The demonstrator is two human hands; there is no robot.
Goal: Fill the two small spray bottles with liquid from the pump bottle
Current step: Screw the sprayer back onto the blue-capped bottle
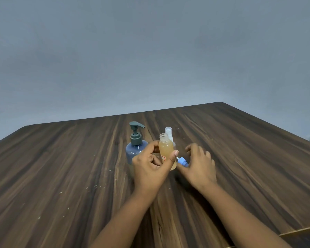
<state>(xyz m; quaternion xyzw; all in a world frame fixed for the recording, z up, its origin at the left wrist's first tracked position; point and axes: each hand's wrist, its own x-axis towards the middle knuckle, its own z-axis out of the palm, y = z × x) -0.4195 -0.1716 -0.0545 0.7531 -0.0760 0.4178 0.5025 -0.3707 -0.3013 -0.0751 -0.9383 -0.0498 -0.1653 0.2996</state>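
Left hand [150, 167] gripping uncapped amber-filled spray bottle [166, 149] upright mid-frame, likely for recapping; right hand [199, 165] curling by blue spray head [183, 162], hold unclear.

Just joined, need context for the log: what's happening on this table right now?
A person works bare-handed at a wooden table. The left hand holds a small spray bottle upright, neck open, mostly full of amber liquid. The right hand is at the blue spray head beside it; whether it pinches it is unclear. A second small bottle with a clear cap stands just behind, and the pump bottle stands to the left.
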